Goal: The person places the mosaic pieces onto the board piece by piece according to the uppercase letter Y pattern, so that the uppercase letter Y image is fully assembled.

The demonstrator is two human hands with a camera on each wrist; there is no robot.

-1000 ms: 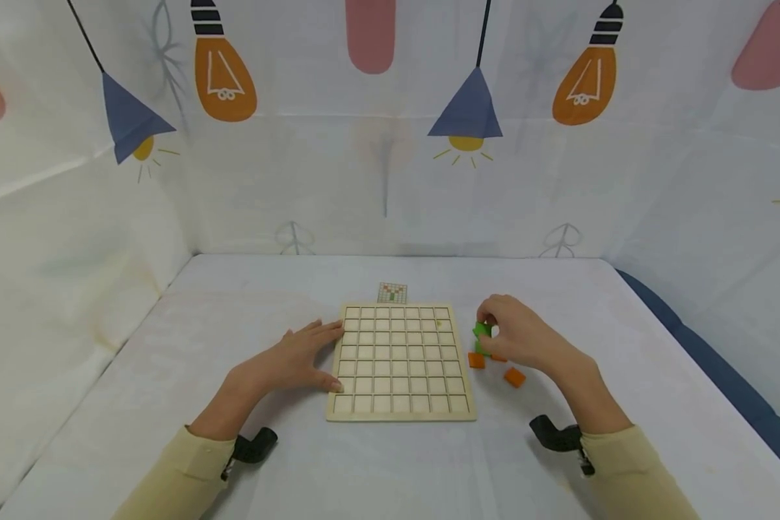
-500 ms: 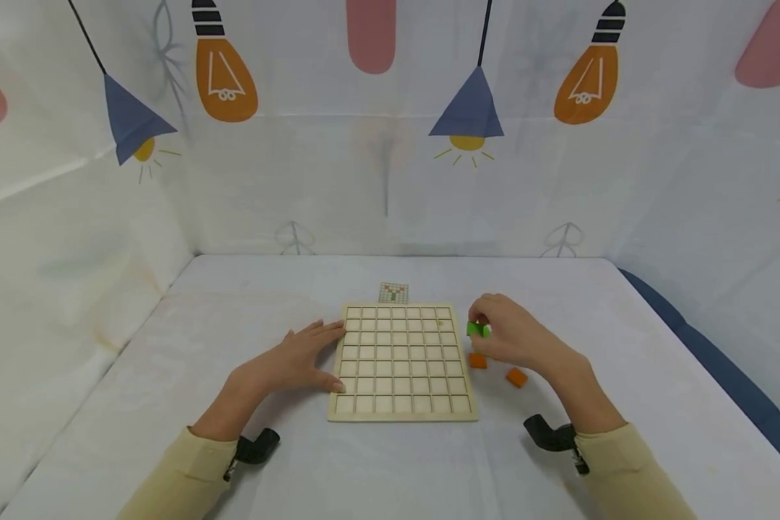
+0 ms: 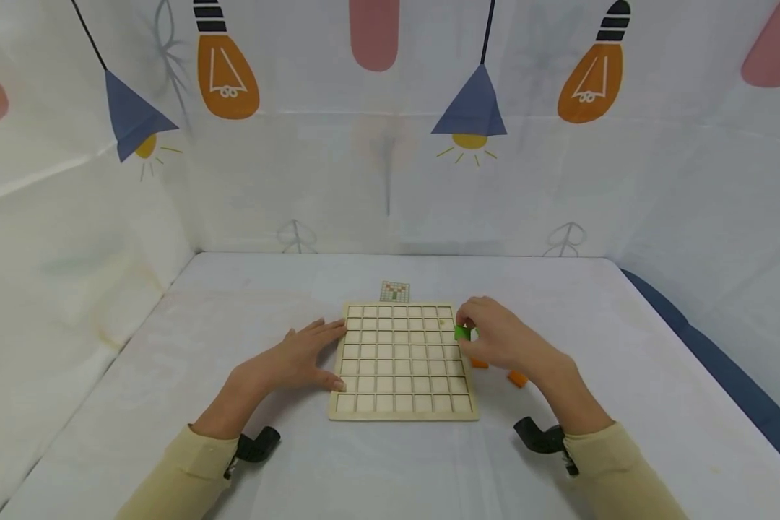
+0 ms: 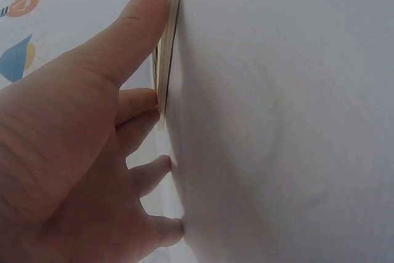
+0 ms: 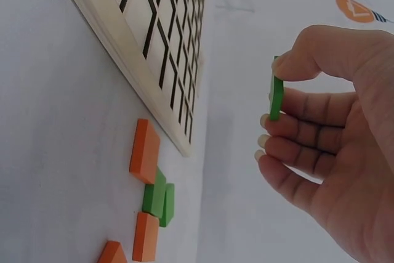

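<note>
Orange tiles [image 5: 145, 152] and loose green tiles [image 5: 155, 196] lay right of the board [image 3: 403, 361], partly hidden from above by the right hand [image 3: 507, 337], whose fingers pinched a raised green tile [image 5: 277, 98] near the board's right edge. The left hand [image 3: 295, 361] touched the left edge, fingers spread. A patterned card [image 3: 395, 292] lay beyond. A lamp-printed sheet [image 3: 299, 166] hung behind the white surface [image 3: 390, 469]. The board was pale wood, grooved into squares.

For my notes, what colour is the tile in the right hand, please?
The tile is green, clearest in the right wrist view.
</note>
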